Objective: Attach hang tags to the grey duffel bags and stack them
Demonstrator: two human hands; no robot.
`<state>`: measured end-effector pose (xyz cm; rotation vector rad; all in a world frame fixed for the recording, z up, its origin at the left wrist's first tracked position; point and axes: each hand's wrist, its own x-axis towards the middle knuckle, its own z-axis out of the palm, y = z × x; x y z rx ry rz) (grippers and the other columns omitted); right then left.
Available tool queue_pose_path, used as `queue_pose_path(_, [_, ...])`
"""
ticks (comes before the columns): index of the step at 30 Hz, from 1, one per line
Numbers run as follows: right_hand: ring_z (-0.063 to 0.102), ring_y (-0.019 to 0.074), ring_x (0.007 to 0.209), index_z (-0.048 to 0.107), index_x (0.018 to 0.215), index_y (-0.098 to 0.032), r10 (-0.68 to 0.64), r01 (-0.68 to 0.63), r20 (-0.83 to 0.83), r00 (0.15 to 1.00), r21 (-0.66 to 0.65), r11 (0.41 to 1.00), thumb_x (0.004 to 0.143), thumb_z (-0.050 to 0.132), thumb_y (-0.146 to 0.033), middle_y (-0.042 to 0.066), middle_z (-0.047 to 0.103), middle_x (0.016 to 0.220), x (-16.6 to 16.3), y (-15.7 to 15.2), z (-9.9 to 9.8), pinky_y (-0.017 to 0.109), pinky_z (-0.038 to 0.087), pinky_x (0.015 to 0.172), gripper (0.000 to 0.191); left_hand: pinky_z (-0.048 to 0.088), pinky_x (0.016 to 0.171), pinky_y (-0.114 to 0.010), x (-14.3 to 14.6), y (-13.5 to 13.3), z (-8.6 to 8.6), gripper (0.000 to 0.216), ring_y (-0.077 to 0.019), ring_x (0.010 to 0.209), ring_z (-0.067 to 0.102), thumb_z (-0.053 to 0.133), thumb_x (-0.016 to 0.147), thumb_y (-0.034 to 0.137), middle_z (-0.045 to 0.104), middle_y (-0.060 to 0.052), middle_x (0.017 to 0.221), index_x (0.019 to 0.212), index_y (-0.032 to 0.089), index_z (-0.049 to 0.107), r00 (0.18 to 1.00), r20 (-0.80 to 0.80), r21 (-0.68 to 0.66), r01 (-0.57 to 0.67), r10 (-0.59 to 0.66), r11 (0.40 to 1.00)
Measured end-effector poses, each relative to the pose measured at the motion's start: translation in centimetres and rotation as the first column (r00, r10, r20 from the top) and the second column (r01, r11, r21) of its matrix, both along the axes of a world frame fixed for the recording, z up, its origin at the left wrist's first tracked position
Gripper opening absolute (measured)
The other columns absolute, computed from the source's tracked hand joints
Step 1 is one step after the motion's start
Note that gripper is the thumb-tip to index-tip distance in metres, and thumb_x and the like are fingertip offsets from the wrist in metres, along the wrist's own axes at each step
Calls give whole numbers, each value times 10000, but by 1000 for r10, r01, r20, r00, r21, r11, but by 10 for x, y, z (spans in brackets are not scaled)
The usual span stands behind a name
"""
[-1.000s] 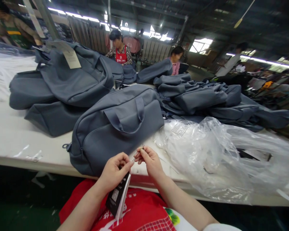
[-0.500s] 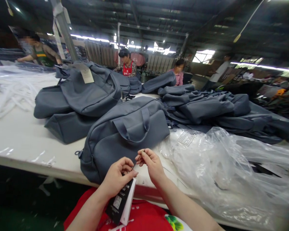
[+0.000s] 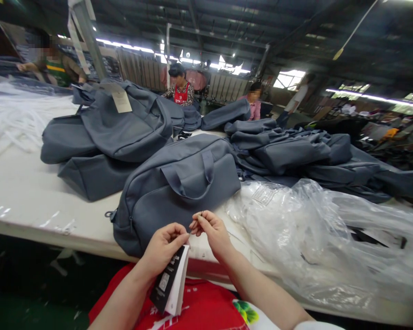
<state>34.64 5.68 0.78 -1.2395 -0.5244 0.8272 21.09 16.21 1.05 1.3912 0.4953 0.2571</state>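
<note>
Booklet tag: a black-and-white folded card tag [image 3: 168, 282] is pinched by the fingers of the left hand [image 3: 167, 243], above the red cloth apron [image 3: 203, 302].
Cord: a thin dark string [image 3: 191, 233] is pinched between the narrowed fingers of the right hand [image 3: 209, 228]; whether it is knotted cannot be told.
Progress: the cord work appears unfinished; no fastening to the near bag is visible.
Near bag: a smooth blue-grey, round-cornered strap-handled bag [image 3: 165, 204] is set on the white tabletop [image 3: 17, 197].
Wrapping: crinkled clear plastic [image 3: 296, 233] is heaped at right.
</note>
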Motion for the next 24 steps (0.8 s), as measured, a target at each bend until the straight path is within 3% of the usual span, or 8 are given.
queue_pose_path(3, [614,90,567,637,856,-147,52,-52,7,999,-13,999,807,670,-476,23,706,718,-3,4,-3,209,456,558,335,388,543,-210,-4,-2,4,353,-105,546,507,687,774,486,644,-20,644,726,146,605,988,-13,-62,150,-151,987])
queue_pose_path(6, [606,90,561,645,864,-146,128,-128,14,992,-26,991,797,678,-492,15,701,706,-5,15,-5,214,455,566,354,420,627,-226,-9,-1,6,358,-132,638,552,650,810,476,670,-48,695,711,133,680,974,-40,66,223,-221,972])
queue_pose_path(10, [621,91,634,672,921,-129,332,-332,-24,943,18,943,767,715,-502,32,707,768,-8,41,-4,209,467,613,406,461,660,-252,-20,20,13,429,-175,686,593,633,785,567,691,-53,715,757,149,727,990,-43,245,-117,132,962])
queue_pose_path(13, [676,130,766,613,1121,-129,499,-473,-205,842,165,866,688,799,-476,72,717,926,-11,65,-5,208,489,655,585,508,696,-283,-29,47,24,525,-225,761,647,664,701,657,728,-73,812,836,156,737,894,-3,278,-429,448,859])
queue_pose_path(16, [672,111,647,573,1123,-125,365,-273,-482,796,252,928,732,759,-507,59,712,870,-6,90,-2,175,482,551,578,527,751,-300,-32,69,38,564,-249,824,669,673,671,685,742,-77,868,870,160,738,804,41,352,-567,593,744])
queue_pose_path(20, [586,66,464,591,942,-126,32,57,-724,689,99,993,907,560,-525,27,683,717,17,114,18,148,437,422,402,521,806,-294,-27,84,52,505,-249,909,671,639,733,653,748,-52,924,911,191,737,778,122,490,-588,617,644])
queue_pose_path(22, [567,62,448,582,841,-132,-112,191,-630,769,59,980,882,623,-476,29,682,677,29,115,31,142,415,402,349,513,845,-300,-22,89,56,457,-244,939,669,618,777,618,749,-40,950,937,206,734,783,149,548,-574,604,608])
queue_pose_path(24, [566,72,460,595,770,-132,-219,284,-366,904,134,949,797,723,-465,34,676,628,37,109,40,150,412,413,358,512,879,-314,-15,94,59,438,-248,966,667,626,782,593,748,-45,984,955,205,731,776,168,570,-579,608,582])
